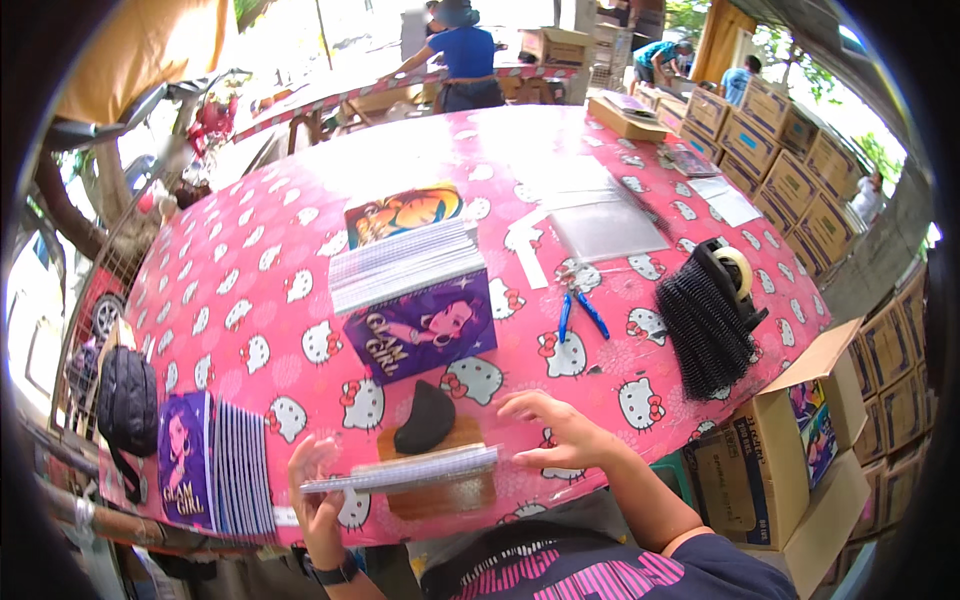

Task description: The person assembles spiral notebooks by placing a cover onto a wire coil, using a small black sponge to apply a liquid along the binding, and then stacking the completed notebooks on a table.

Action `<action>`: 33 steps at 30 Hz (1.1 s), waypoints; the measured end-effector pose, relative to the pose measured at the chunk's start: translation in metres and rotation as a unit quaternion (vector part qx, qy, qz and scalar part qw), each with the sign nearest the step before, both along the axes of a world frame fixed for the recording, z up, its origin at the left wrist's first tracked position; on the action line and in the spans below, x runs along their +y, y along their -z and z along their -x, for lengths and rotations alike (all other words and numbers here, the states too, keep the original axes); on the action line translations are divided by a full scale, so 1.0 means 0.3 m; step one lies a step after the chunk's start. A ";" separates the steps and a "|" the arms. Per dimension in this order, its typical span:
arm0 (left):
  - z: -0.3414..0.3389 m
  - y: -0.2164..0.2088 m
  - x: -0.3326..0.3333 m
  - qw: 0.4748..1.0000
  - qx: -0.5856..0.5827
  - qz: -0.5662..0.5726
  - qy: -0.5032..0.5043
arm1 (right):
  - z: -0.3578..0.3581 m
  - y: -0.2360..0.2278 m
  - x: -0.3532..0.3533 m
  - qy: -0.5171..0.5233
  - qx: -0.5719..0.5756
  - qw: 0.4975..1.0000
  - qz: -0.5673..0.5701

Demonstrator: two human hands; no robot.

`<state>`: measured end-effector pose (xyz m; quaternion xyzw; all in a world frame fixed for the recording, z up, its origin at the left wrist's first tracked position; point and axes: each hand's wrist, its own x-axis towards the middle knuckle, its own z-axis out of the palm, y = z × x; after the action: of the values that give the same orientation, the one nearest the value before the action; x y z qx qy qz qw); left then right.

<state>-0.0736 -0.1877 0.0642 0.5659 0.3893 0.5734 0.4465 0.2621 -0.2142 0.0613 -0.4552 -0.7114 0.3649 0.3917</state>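
Note:
My left hand point(316, 490) grips one end of a thin notebook point(420, 470), seen almost edge-on above the near table edge. Beyond its other end, my right hand point(555, 430) is open, fingers spread, touching nothing. Under the notebook is a brown wooden board point(440, 503), partly hidden by it. A dark, curved black piece point(427, 417) lies at the board's far side; its kind is unclear. Just beyond stands a thick row of notebooks point(420, 325) with purple illustrated covers. Another row of purple-covered notebooks point(190, 460) sits left of my left hand.
Blue-handled pliers point(580, 312), black spiral binding coils point(705, 330), a tape roll point(738, 270) and clear plastic sheets point(605, 225) lie on the pink table point(240, 290). An open carton point(740, 480) stands at the right edge, a black bag point(128, 400) at left. People work farther off.

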 end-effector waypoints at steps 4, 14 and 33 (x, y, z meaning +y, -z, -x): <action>-0.119 0.069 0.007 0.987 -0.155 -0.024 -0.027 | 0.152 -0.035 -0.027 -0.077 0.449 0.890 0.016; -0.177 0.054 -0.031 0.983 -0.163 -0.034 -0.073 | -0.244 0.036 0.076 0.391 -0.159 0.892 -0.160; -0.188 0.074 0.028 0.985 -0.130 -0.019 -0.109 | -0.658 0.263 0.087 0.536 -0.489 0.687 0.036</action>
<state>-0.0171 -0.1792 0.0421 0.4493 0.3760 0.6948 0.4171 0.4594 -0.1880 -0.0177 -0.8866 -0.4236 -0.1564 0.1007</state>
